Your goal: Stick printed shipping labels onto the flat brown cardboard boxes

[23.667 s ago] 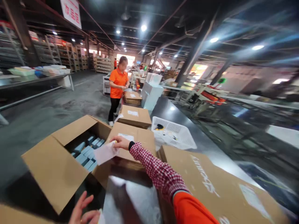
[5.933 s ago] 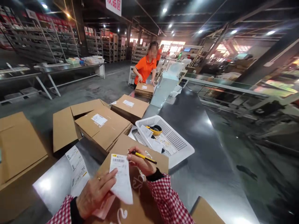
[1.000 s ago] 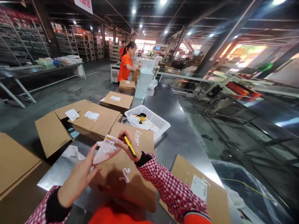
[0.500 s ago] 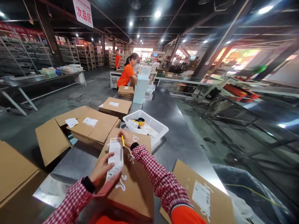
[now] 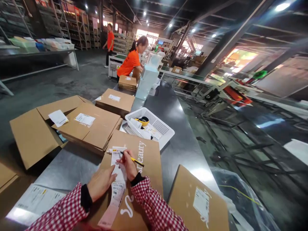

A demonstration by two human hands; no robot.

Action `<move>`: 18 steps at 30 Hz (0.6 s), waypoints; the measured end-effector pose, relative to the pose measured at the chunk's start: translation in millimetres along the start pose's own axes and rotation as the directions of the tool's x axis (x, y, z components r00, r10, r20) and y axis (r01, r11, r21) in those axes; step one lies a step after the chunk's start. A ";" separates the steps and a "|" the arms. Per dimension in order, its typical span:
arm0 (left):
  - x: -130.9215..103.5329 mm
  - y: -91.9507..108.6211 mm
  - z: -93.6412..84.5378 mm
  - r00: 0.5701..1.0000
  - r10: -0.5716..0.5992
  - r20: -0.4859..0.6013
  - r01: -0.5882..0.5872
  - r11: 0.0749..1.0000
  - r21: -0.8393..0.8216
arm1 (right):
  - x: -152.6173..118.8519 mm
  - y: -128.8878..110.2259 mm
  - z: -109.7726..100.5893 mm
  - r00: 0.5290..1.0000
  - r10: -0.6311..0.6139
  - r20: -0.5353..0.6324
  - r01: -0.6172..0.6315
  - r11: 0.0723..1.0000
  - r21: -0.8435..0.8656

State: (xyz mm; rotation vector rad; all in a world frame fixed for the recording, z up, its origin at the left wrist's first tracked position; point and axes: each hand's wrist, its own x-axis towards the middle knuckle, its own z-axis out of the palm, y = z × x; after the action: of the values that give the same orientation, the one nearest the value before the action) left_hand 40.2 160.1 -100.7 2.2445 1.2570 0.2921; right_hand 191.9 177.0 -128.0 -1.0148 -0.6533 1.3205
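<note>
A long strip of printed paper labels [image 5: 117,189] lies over a flat brown cardboard carton [image 5: 149,186] in front of me, its lower end pinkish and curling towards me. At the strip's left edge, the fingertips of my left hand [image 5: 102,182] grip the paper, the palm low over the cardboard. My right hand [image 5: 128,165] is closed around a slim yellow pen [image 5: 137,161] with black ends, and its fingertips touch the upper part of the strip. The pen slants across the hand, its dark upper end close to the printed label. White lettering shows on the carton.
Stacked flat cartons [image 5: 96,125] with labels lie ahead left, by an open carton [image 5: 33,134]. A white basket [image 5: 166,131] holds tape and papers. Label sheets [image 5: 36,200] lie left on the metal table [image 5: 185,144]. Another carton [image 5: 199,199] is right. Two people in orange work farther off.
My left hand has moved up along the strip's edge. My right hand has come down onto the strip, and the pen has swung from upright to slanting right. The view has tilted down.
</note>
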 end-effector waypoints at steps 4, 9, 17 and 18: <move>10.7 -1.1 -24.4 0.987 0.161 0.027 -0.164 0.976 0.141 | 14.8 -5.0 1.6 0.995 0.080 0.061 -0.079 0.997 -0.023; 14.3 -20.8 -7.8 0.952 0.303 -0.041 -0.288 0.935 0.208 | 5.4 -17.7 3.5 1.000 0.001 -0.007 -0.001 1.000 -0.012; 7.0 -21.0 2.9 0.965 0.198 -0.173 -0.137 0.941 0.309 | -67.9 -15.3 4.6 0.988 -0.048 -0.150 0.008 0.968 -0.252; 6.6 -19.6 3.0 0.966 0.173 -0.194 -0.105 0.942 0.319 | -71.3 -12.8 6.9 0.988 -0.041 -0.150 -0.007 0.952 -0.305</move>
State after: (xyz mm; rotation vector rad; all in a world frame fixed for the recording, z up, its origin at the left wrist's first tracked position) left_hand 31.1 172.8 -114.6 2.6350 1.3324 0.4349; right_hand 179.5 109.8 -102.8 -1.3450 -0.7605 1.1323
